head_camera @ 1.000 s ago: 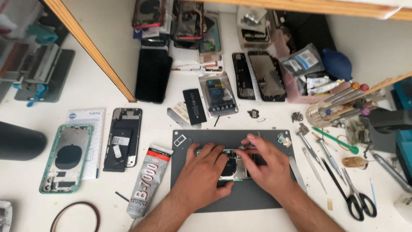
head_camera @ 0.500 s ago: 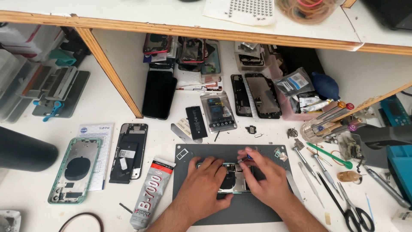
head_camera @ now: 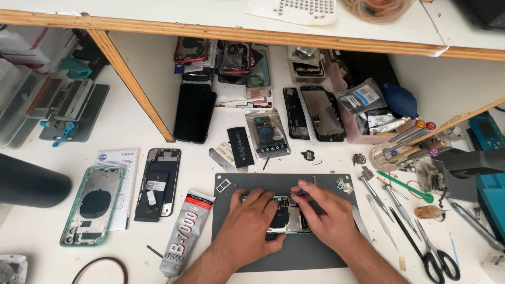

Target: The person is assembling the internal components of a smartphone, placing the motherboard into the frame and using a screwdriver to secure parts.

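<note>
Both hands are down on the dark grey work mat (head_camera: 252, 260), and between them lies an opened phone (head_camera: 286, 220), green-edged, its metal innards facing up at the mat's centre. The left hand (head_camera: 251, 223) lies flat over the phone's left half, fingers spread and lightly curled, pinning it rather than gripping. The right hand (head_camera: 327, 215) is pinched nearly closed at the phone's top edge, thumb and forefinger tips meeting on something small; what exactly is pinched there I cannot tell.

Compared with a second ago, the hands have hardly shifted; it is the view that has tipped back, bringing the wooden shelf edge (head_camera: 221, 34) in at twelve o'clock. Steady hands suggest fine, careful work on the phone's upper corner.

Out from the mat: at nine o'clock a grey squeeze tube of glue (head_camera: 185, 231), soft and crinkled, then a black phone chassis (head_camera: 157, 181) and a mint-green back housing (head_camera: 93, 204) with a round cutout. At eleven o'clock a slim black battery (head_camera: 240, 146) beside a glossy packet (head_camera: 268, 133). At three o'clock, metal tweezers (head_camera: 380, 214), a green plastic pry tool (head_camera: 406, 186), and black-handled scissors (head_camera: 432, 253) toward four.
</note>
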